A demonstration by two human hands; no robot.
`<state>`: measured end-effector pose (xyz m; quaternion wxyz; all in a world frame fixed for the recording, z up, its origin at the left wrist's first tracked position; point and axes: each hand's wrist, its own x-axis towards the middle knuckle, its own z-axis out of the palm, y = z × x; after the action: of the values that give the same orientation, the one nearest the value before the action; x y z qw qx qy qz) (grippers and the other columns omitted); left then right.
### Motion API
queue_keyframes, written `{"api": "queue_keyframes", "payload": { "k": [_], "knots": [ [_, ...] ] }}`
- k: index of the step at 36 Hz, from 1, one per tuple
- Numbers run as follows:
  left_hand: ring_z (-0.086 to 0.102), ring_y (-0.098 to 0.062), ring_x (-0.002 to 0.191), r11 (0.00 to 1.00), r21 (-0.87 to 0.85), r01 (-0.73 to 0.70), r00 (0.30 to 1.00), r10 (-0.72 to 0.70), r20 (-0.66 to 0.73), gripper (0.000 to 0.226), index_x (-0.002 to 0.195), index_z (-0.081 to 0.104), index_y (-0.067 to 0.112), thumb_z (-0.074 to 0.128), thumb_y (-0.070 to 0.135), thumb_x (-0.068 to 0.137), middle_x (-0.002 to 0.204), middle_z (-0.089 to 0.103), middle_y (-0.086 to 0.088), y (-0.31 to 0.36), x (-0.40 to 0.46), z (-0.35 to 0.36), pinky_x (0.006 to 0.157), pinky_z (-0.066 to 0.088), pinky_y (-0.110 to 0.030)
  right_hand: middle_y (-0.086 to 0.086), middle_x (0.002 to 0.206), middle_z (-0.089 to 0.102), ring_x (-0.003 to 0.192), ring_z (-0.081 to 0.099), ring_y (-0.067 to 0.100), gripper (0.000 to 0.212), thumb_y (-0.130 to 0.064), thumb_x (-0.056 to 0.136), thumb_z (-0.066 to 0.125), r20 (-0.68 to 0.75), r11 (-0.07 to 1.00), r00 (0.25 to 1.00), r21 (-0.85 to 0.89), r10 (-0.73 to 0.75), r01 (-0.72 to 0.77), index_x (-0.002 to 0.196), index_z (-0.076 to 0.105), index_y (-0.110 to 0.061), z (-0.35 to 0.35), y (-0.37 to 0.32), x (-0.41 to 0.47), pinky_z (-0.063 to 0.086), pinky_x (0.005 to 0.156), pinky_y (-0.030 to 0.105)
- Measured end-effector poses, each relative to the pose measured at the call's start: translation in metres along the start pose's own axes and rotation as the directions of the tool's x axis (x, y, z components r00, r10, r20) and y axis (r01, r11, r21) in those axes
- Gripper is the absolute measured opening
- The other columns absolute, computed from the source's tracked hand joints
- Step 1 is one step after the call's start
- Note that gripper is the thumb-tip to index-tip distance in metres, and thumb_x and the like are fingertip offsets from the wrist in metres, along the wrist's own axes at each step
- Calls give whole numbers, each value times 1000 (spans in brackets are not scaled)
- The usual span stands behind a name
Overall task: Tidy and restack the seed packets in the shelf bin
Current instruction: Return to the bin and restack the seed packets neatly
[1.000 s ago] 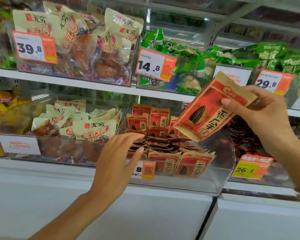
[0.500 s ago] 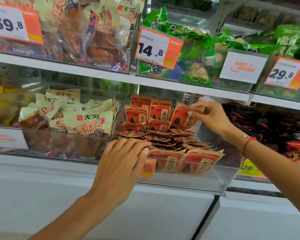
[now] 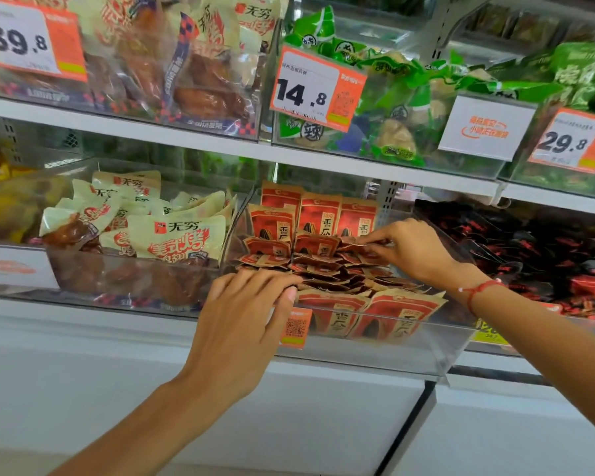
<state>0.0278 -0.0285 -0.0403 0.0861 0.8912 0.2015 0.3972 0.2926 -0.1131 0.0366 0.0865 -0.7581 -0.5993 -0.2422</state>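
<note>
**Restacking Packets: Hand Positions at the Clear Bin**

Resting nearest the camera, the left hand (image 3: 244, 324) lies over the front wall of the clear plastic shelf bin (image 3: 392, 355), fingers close together and bent over the rim; whether they grip a packet cannot be told. An orange QR-code label (image 3: 296, 327) hangs on that wall just beside this hand.

Inside the bin, the red-and-tan paper sunflower seed packets (image 3: 327, 269) lie in overlapping rows. Two stand upright against the front wall; several more stand upright at the back.

Farther in, toward the bin's right side, the right hand (image 3: 414, 250) reaches over the rows, thumb and fingers pinched on the top edge of one packet. A red string bracelet (image 3: 480, 289) circles that wrist.

Left of the bin, cream-coloured plastic snack pouches (image 3: 172, 235) fill the neighbouring bin. Above the bin, on the upper shelf, a white-and-orange price tag (image 3: 315, 89) reads 14.8.
</note>
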Motion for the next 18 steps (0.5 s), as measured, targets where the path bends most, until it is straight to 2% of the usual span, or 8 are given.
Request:
{"api": "queue_keyframes", "payload": {
  "k": [4, 8, 10, 12, 14, 16, 18],
  "knots": [
    [55, -9, 103, 1000, 14, -10, 1000, 10, 2, 41, 114, 63, 30, 25, 37, 100, 111, 64, 17, 1, 3, -4, 86, 23, -20, -3, 111, 71, 99, 66, 25, 24, -28, 90, 61, 150, 998, 988, -55, 23, -14, 112, 69, -34, -7, -9, 3, 49, 78, 35],
    [54, -12, 107, 1000, 22, 3, 1000, -4, 25, 40, 117, 62, 30, 27, 36, 100, 115, 64, 14, 3, 2, -5, 87, 23, -23, -4, 116, 69, 102, 65, 20, 26, -30, 89, 62, 329, 999, 944, 12, 39, -46, 115, 68, -30, -16, -11, 2, 47, 84, 32],
    [53, -13, 108, 1000, 27, 10, 999, -11, 35, 38, 118, 62, 29, 29, 34, 100, 117, 64, 13, 3, 0, -4, 88, 23, -24, -3, 120, 66, 107, 62, 17, 26, -30, 90, 61, 406, 985, 912, 122, 64, -123, 115, 68, -25, -20, -10, 0, 47, 92, 30],
    [53, -14, 108, 999, 28, 16, 999, -17, 37, 37, 119, 61, 29, 29, 34, 100, 117, 64, 12, 4, -2, -3, 88, 23, -25, 2, 117, 68, 107, 62, 17, 25, -27, 92, 60, 401, 951, 911, 231, 101, -207, 113, 69, -19, -22, -7, 0, 45, 99, 33],
    [53, -14, 108, 999, 31, 19, 999, -20, 37, 39, 119, 61, 29, 28, 34, 100, 116, 63, 12, 4, -3, -2, 87, 23, -25, 7, 114, 69, 106, 63, 21, 26, -24, 93, 58, 320, 926, 935, 285, 151, -247, 114, 69, -15, -22, -4, 2, 46, 99, 39],
    [53, -14, 107, 999, 31, 16, 999, -17, 28, 39, 118, 62, 29, 28, 34, 100, 115, 64, 12, 4, -3, -1, 86, 23, -24, 10, 122, 64, 108, 62, 25, 29, -22, 95, 54, 246, 936, 950, 244, 193, -254, 121, 64, -14, -21, -4, 10, 45, 99, 39],
    [53, -14, 107, 999, 32, 15, 1000, -15, 20, 39, 117, 62, 28, 28, 34, 100, 114, 64, 12, 4, -2, -1, 85, 22, -24, 11, 128, 60, 102, 61, 27, 37, -19, 95, 51, 259, 952, 942, 163, 213, -260, 132, 54, -16, -17, -2, 21, 44, 96, 36]
  ]
}}
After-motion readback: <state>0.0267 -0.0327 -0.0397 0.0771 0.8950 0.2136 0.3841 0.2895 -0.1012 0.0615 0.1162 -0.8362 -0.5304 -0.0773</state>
